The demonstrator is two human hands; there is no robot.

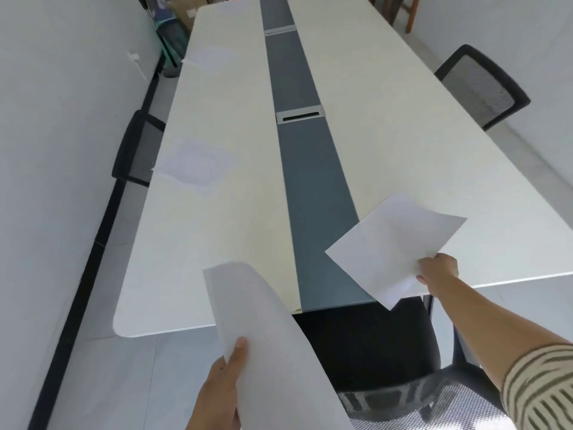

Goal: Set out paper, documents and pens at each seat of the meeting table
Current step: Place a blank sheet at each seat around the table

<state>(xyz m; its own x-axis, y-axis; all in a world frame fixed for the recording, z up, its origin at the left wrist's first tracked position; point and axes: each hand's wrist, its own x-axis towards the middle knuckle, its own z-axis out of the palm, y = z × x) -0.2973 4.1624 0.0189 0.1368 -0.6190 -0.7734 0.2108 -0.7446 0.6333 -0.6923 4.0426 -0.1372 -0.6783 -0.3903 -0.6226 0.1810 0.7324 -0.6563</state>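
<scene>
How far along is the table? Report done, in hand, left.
Done: far papers and nearer papers lie on the table, left side. In hand: right hand holds a sheet over the near end; left hand grips curled paper. Left: the right side is bare; no pens show.

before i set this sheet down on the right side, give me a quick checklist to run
1. Right hand grips the sheet: ok
2. Sheet is over the table's right half: ok
3. Left hand holds the spare paper: ok
4. Left side has a near paper set and a far paper set: ok
5. Pens laid out: not ok, none visible
6. Sheet squared to the table edge: not ok, angled
</scene>
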